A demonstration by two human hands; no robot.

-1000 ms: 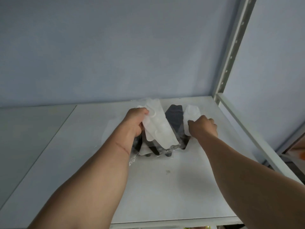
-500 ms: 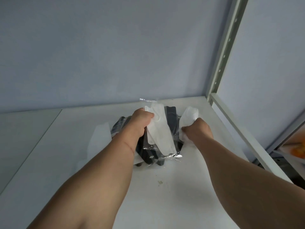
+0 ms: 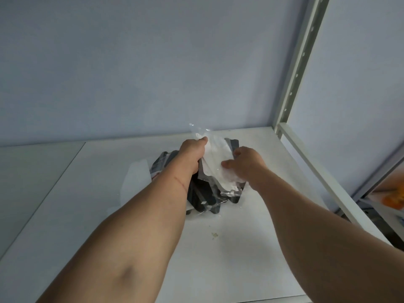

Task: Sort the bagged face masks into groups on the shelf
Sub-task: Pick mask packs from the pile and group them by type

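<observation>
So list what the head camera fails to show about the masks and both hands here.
- Black masks: their count is unclear; the left forearm and white bagged mask cover the pile.
- Left hand: fingers curl under the bag, hidden.
- Right hand: fingertips hidden behind its own knuckles.
- Orange item: cut off by the right edge.

Masks (image 3: 215,162): soft cloth, glossy clear plastic bags. Shelf (image 3: 218,259): smooth matt white.
</observation>
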